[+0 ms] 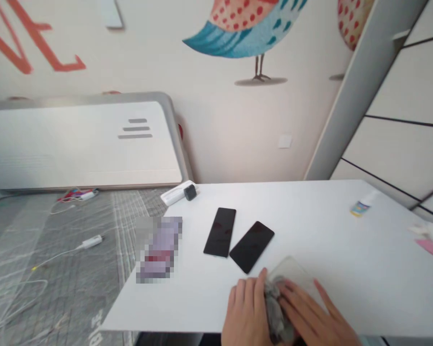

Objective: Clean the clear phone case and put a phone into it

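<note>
My left hand [246, 310] rests flat on the white table [310, 226] near its front edge, fingers together, touching a crumpled grey cloth [276, 307]. My right hand [312, 315] lies over that cloth with fingers stretched out, pressing it onto a clear glass sheet [296, 271]. Two black phones lie face up just beyond: one [220, 231] upright, the other [252, 246] angled to its right.
A blurred flat item [159, 248] lies at the table's left edge. A white case with a black cap [179, 192] sits at the back left corner. A small bottle [361, 206] and pink paper [431, 247] lie far right. Cables [75, 245] trail over the bed at left.
</note>
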Demonstrator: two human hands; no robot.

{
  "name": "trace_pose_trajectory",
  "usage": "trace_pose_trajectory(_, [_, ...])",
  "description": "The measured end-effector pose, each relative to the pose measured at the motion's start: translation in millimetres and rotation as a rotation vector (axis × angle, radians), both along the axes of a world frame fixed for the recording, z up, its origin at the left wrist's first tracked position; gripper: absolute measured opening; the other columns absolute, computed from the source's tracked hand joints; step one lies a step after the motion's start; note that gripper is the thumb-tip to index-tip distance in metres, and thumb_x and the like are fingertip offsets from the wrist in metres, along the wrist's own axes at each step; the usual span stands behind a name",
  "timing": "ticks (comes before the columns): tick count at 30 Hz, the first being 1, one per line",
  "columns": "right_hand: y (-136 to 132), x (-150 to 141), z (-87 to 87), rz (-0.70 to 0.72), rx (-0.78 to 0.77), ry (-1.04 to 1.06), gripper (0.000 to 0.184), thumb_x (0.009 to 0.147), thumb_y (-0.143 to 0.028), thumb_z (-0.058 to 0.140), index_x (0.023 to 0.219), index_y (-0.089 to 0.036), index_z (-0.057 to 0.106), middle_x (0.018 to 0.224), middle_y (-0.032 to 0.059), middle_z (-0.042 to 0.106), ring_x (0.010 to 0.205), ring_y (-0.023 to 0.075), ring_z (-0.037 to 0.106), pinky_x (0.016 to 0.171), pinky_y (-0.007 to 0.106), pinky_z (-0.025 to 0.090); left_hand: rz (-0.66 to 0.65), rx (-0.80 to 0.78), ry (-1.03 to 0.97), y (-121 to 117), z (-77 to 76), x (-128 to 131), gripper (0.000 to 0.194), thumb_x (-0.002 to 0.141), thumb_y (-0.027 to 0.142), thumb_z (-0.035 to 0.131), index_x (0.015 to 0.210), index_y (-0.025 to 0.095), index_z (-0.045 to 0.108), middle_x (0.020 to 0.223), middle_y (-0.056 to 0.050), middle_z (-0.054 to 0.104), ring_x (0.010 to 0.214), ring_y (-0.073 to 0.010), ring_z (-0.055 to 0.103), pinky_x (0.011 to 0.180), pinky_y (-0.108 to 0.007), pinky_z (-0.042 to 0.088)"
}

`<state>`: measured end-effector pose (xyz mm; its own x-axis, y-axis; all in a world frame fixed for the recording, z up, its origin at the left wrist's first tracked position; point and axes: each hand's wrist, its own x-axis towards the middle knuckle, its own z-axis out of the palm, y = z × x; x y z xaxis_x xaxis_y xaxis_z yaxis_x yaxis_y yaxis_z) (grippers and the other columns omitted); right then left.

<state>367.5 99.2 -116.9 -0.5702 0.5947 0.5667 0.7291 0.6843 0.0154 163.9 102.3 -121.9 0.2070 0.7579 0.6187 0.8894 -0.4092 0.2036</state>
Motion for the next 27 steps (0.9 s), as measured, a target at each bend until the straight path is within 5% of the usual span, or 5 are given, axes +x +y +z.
trace_pose_trajectory(6, [-11.4,0.6,33.5,0.111,0.062,-0.18,0.034,0.108,-0.033,0.053,0.136,-0.02,0.068,0.135,0.0025,0.075,0.13,0.0164,0.066,0.125,0.03,0.035,-0.102,-0.179,0.006,-5.9,24.6,-7.4,0.089,0.073,0.035,0.085,0.15,0.011,0.046,0.113,-0.009,0.071,0.095,-0.0276,0.062,0.088,-0.04,0.049])
trace_pose_trajectory(12, [-7.1,3.9,41.6,-0.065,-0.006,-0.135,0.082,0.098,-0.078,0.051,0.136,-0.007,0.067,0.138,0.0165,0.071,0.128,0.0289,0.067,0.122,0.043,0.042,-0.082,-0.137,0.007,-5.0,29.5,-2.5,0.1,0.068,0.054,0.093,0.147,0.012,0.047,0.115,-0.009,0.071,0.097,-0.0281,0.062,0.088,-0.04,0.05])
trace_pose_trajectory(19, [-1.2,-10.3,41.2,0.026,0.127,-0.119,0.04,0.108,-0.037,0.05,0.138,-0.018,0.067,0.147,0.0023,0.066,0.133,0.0172,0.064,0.125,0.031,0.035,-0.08,-0.142,0.024,-3.6,20.1,-5.4,0.109,0.064,0.057,0.093,0.15,0.011,0.045,0.118,-0.01,0.072,0.097,-0.0288,0.062,0.09,-0.04,0.049])
trace_pose_trajectory(23, [4.9,-5.8,32.2,-0.046,0.081,-0.133,0.057,0.104,-0.051,0.055,0.14,-0.008,0.065,0.146,0.0114,0.067,0.13,0.0245,0.067,0.119,0.036,0.046,-0.068,-0.113,0.016,-3.9,13.2,-5.0,0.108,0.067,0.067,0.086,0.149,0.009,0.047,0.117,-0.011,0.072,0.098,-0.0304,0.061,0.092,-0.042,0.048])
trace_pose_trajectory(27, [4.0,-2.7,33.3,0.146,0.087,-0.172,0.039,0.108,-0.036,0.052,0.14,-0.018,0.067,0.143,0.0007,0.069,0.126,0.0181,0.069,0.11,0.028,0.053,-0.073,-0.162,0.014,-6.2,17.6,-3.1,0.1,0.072,0.055,0.086,0.151,0.01,0.045,0.116,-0.01,0.072,0.097,-0.0289,0.061,0.091,-0.042,0.048])
